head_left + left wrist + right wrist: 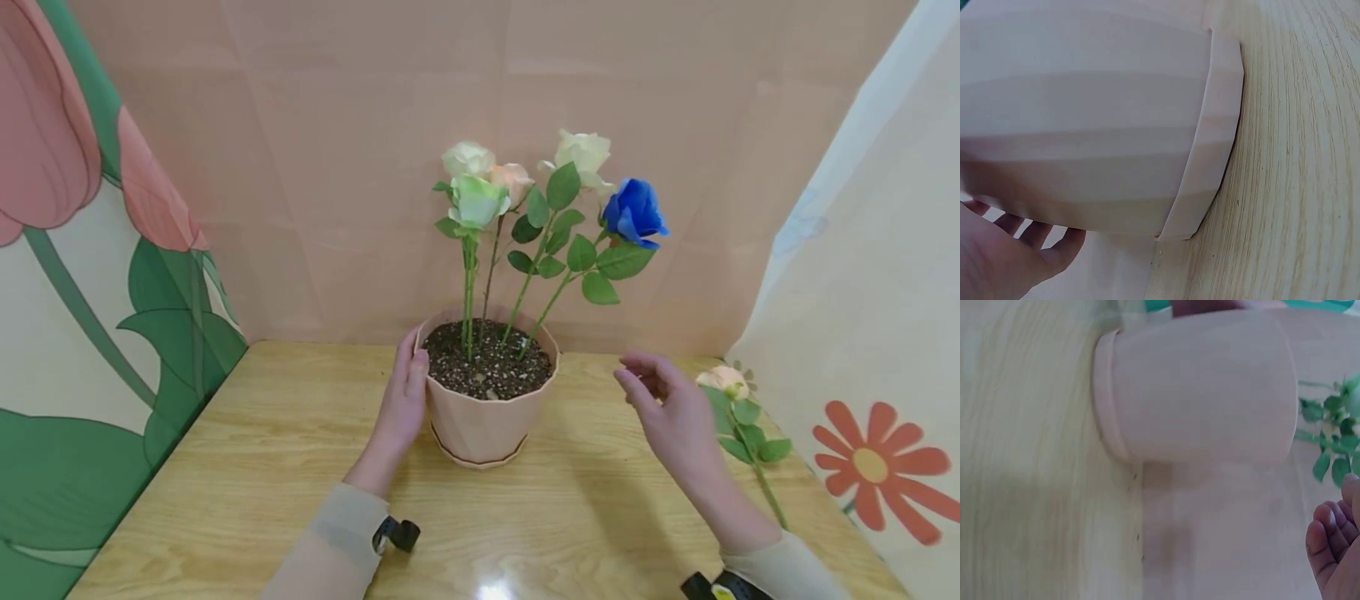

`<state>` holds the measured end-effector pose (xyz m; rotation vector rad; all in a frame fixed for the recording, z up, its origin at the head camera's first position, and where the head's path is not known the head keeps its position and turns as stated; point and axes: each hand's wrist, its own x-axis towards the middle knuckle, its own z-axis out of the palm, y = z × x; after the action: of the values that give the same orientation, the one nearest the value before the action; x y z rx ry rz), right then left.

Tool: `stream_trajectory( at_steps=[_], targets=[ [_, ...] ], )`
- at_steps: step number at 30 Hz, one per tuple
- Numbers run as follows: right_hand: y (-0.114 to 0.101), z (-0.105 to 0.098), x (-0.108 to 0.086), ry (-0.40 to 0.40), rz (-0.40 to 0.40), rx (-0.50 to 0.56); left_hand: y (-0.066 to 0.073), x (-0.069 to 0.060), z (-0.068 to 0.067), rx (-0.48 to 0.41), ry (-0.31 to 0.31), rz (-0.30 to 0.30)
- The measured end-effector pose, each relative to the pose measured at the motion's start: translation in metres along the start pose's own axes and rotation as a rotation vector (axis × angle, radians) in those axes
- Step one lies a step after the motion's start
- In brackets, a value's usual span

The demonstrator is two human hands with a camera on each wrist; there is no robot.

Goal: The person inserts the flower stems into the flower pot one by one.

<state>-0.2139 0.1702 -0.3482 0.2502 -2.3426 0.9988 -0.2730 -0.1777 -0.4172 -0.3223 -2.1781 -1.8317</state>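
A pale pink faceted flowerpot full of dark soil stands on a matching saucer. My left hand rests against the pot's left side, near the rim, with its fingers along the outer wall. Several artificial roses stand in the soil: a pale green rose, a white rose, a pink rose, a cream rose and a blue rose leaning right. To the right of the pot, my right hand hovers apart from it, fingers loosely bent around nothing.
Another rose, peach-coloured, lies on the wooden table by its right edge, partly behind the right hand and forearm. A pink backdrop hangs behind, with flower-printed sheets at both sides.
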Motion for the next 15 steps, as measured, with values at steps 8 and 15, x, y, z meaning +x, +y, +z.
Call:
stream_trajectory(
  at_steps=[8,15],
  targets=[
    [0.029,-0.031,-0.008,-0.072,0.068,-0.14,-0.002,0.0,0.0,0.008,0.005,0.007],
    [0.065,-0.047,-0.011,-0.056,0.043,-0.19,-0.003,0.001,0.0,0.0,0.011,0.013]
  ],
)
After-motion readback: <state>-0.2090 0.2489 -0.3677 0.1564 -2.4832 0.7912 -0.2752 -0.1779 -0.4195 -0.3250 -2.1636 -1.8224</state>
